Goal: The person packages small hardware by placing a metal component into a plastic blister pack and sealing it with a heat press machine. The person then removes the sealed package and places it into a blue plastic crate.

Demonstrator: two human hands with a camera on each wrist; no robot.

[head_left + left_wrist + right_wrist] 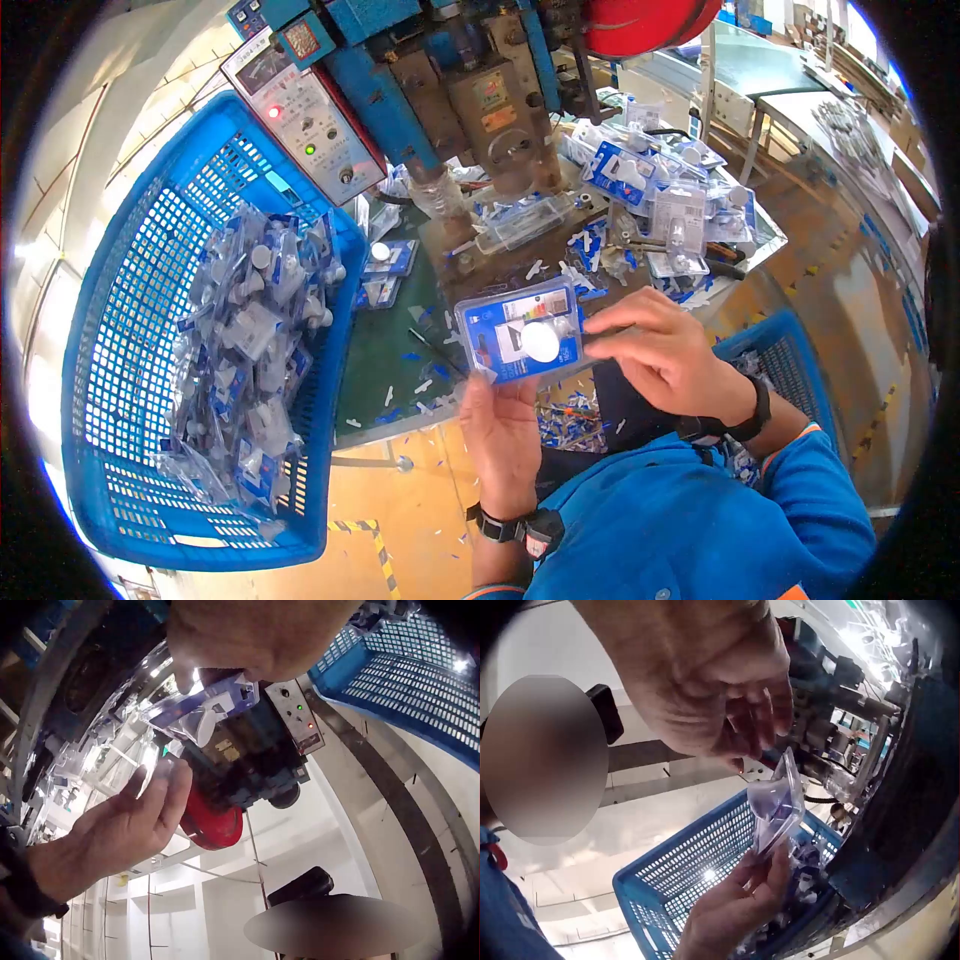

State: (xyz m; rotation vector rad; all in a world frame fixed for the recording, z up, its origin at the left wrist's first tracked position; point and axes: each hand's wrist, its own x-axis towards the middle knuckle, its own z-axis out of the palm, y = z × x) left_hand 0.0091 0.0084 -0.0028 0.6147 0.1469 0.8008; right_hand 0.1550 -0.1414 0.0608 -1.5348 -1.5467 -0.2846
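A blister pack [495, 335] with a blue printed card and a round white piece under clear plastic is held up in front of the person. My left hand [500, 435] pinches it by its lower edge, the thumb lying on its front. My right hand [665, 360] is at the pack's right side, fingers extended toward that edge. In the right wrist view, the right hand [705, 697] hangs above the pack [776, 810] with loosely bent fingers, while the left hand [739, 907] grips the pack from below. The left wrist view shows the pack [202, 712] edge-on.
A blue basket [95, 400] at left holds many similar packs [255, 350]. A press machine [500, 110] with a control box [310, 125] stands ahead. More packs [685, 215] pile up at its right. Plastic scraps litter the green tabletop [385, 350]; another blue basket [790, 360] is at right.
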